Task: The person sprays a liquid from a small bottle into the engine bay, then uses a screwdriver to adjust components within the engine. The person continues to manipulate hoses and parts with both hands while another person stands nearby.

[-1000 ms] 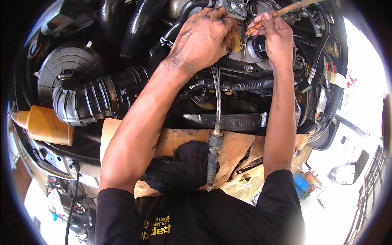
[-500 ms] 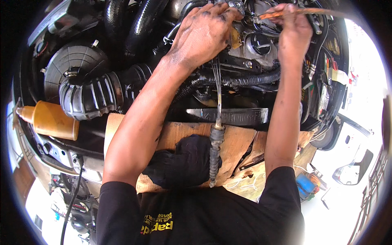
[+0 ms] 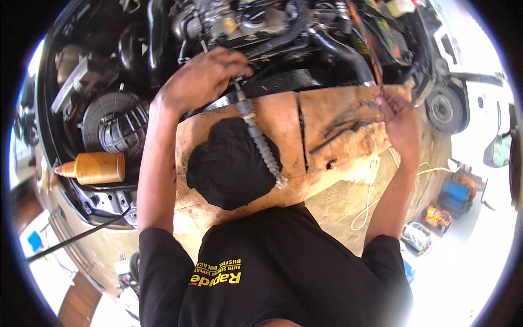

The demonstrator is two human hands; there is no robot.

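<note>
Since the earlier frame both hands have come down out of the upper engine bay: the right hand point(image 3: 396, 121) has left the engine and now sits over the cardboard point(image 3: 332, 122), and the view has shifted toward the car's front edge. Left hand point(image 3: 202, 78) rests at the engine's near edge, fingers curled together at the top end of the cable point(image 3: 256, 136); whether they actually clamp it cannot be told. The cable runs from that hand down across the cardboard, its ribbed boot lying partly on a black cloth point(image 3: 231, 163). Right hand's fingers are closed on a thin rod point(image 3: 372, 52) that stands up over the engine. Dark tools point(image 3: 343, 128) lie on the cardboard just beside this hand. An amber bottle point(image 3: 95, 168) lies left, well apart.
</note>
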